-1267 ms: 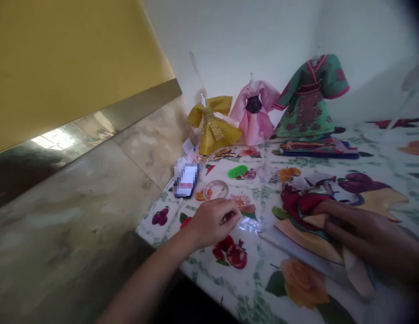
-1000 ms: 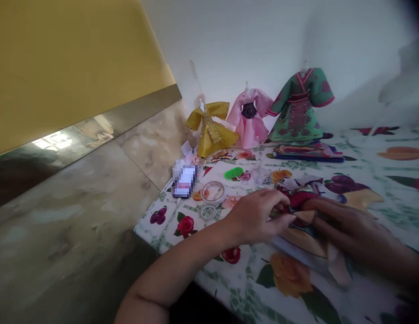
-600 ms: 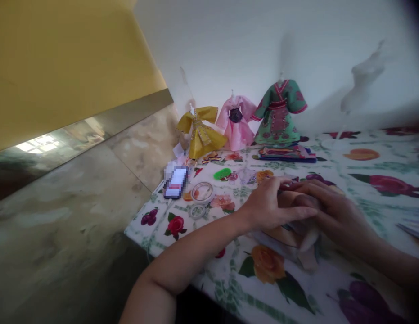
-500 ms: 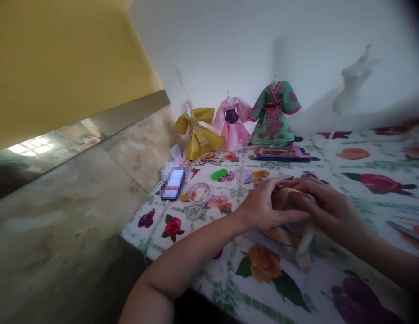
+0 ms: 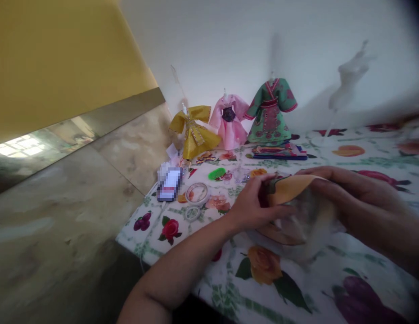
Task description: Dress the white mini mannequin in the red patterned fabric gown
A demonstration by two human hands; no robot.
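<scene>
A soft piece, peach-tan on its upper flap [image 5: 293, 188] and whitish below, is between my two hands over the table. It looks like folded cloth, though blur hides its exact kind. At its left side my left hand [image 5: 251, 204] grips it, thumb stretched along the front and fingers behind. My right hand [image 5: 347, 198] holds the upper right part, fingers curled over the edge. Dark red and greenish material shows beside my left fingers. A peach-tan part with a dark edge [image 5: 280, 235] lies under the hands, close to the tabletop.
Doll dresses in yellow [image 5: 197, 135], pink [image 5: 229, 123] and green [image 5: 272, 112] stand along the wall. Folded fabrics [image 5: 278, 150] lie before them. A phone [image 5: 169, 184], tape rolls [image 5: 196, 193] and a green oval item [image 5: 217, 173] sit left on the flowered tablecloth [image 5: 202, 229]. A bare mannequin [image 5: 349, 83] stands right.
My right hand has moved right, away from the left, opening out the peach-tan flap between them. My left hand stays near the same spot. The view has shifted slightly.
</scene>
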